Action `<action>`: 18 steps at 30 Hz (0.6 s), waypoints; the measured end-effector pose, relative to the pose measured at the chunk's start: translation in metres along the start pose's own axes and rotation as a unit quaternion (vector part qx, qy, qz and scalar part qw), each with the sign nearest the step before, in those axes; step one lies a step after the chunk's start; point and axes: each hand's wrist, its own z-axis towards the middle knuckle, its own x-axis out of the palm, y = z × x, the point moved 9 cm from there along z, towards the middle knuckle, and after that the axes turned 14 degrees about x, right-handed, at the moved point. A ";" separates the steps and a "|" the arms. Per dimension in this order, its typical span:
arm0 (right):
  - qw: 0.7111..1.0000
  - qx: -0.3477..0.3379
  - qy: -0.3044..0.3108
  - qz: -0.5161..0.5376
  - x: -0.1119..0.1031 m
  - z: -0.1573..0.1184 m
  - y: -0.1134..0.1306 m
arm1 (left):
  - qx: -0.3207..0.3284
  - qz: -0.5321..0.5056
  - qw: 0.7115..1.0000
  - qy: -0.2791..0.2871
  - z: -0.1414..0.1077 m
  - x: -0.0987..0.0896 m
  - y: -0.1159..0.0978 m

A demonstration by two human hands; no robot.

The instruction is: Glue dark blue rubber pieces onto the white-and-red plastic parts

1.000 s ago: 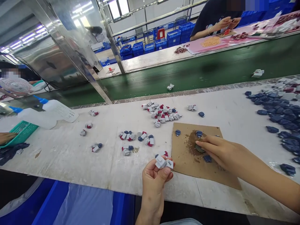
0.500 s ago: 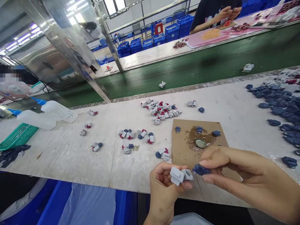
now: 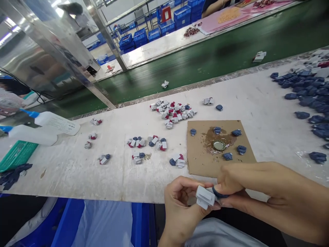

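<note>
Near the table's front edge, my left hand (image 3: 181, 211) grips a light grey plastic piece (image 3: 205, 197) with stepped, blocky faces. My right hand (image 3: 262, 192) pinches a small dark blue piece (image 3: 219, 194) against the grey one's right side. Fingers cover much of the blue piece, and how far the two fit together is hidden. Just beyond my hands lies a brown cardboard sheet (image 3: 199, 161) with a wet stain. On it sits a bottle cap (image 3: 219, 145) holding liquid, with several blue pieces (image 3: 241, 150) around it.
Grey, red and blue assembled pieces (image 3: 173, 113) form a heap, with small groups to its left. Many blue parts (image 3: 308, 92) spread at the right. White bottles (image 3: 56, 121) and a green basket (image 3: 17, 156) stand left. A green conveyor belt (image 3: 200, 65) runs behind; a co-worker's arm (image 3: 216, 7) shows beyond.
My right hand has brought the blue piece from just beside the grey piece into contact with it. The view has shifted slightly, showing more blue pieces on the cardboard.
</note>
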 end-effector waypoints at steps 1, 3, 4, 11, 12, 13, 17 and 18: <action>1.000 -0.006 0.022 -0.008 0.005 0.001 0.000 | 0.004 0.008 1.000 0.004 0.000 -0.001 0.000; 0.999 -0.003 0.032 -0.001 0.009 0.003 -0.004 | 0.011 0.028 1.000 0.004 0.000 -0.005 0.002; 0.999 0.007 0.029 0.013 0.010 0.005 -0.009 | 0.009 0.040 0.999 0.003 0.001 -0.007 0.005; 0.995 0.029 -0.016 0.089 -0.001 0.014 -0.030 | -0.015 0.039 0.999 -0.007 0.004 -0.022 0.017; 0.992 0.041 -0.065 0.099 -0.012 0.016 -0.032 | 0.004 0.052 0.998 -0.016 0.007 -0.026 0.012; 0.983 0.063 -0.128 0.116 -0.025 0.018 -0.035 | 0.021 0.067 0.997 -0.024 0.010 -0.031 0.008; 0.938 0.109 -0.246 0.220 -0.039 0.031 -0.035 | 0.040 0.107 0.993 -0.012 0.018 -0.031 0.000; 0.938 0.097 -0.217 0.252 -0.029 0.040 -0.029 | 0.038 0.112 0.993 -0.007 0.019 -0.028 0.000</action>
